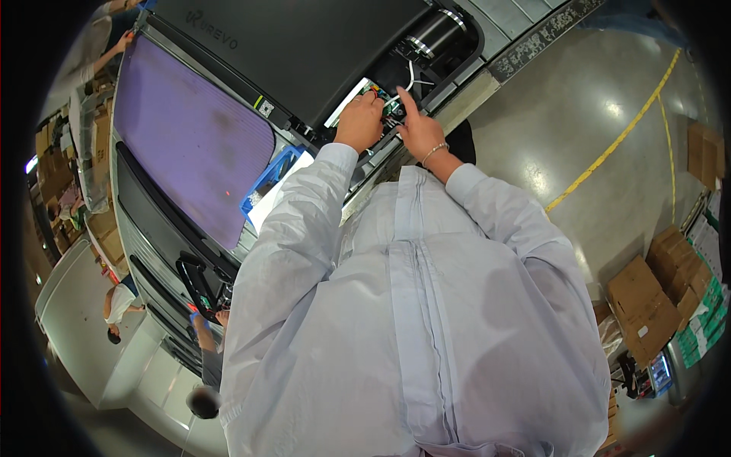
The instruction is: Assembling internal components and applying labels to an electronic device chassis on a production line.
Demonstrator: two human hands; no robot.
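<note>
My left hand (360,122) is bent over the white-edged box with a green circuit board (384,97), at the near end of a black treadmill (304,46). Its fingers are curled at the board, and what they hold, if anything, is hidden. Beside it is my right hand (423,132), its index finger stretched toward a white cable (412,72) and its other fingers partly hidden. The cable runs from near a shiny black cylindrical motor (438,34) toward the board. Small wires and connectors lie between the two hands.
A purple ridged mat (190,129) lies left of the treadmill, near a blue bin (270,179). More black machine frames (171,206) line the left. Co-workers stand at far left and lower left. Cardboard boxes (643,308) sit on the right, beyond a yellow floor line (609,152).
</note>
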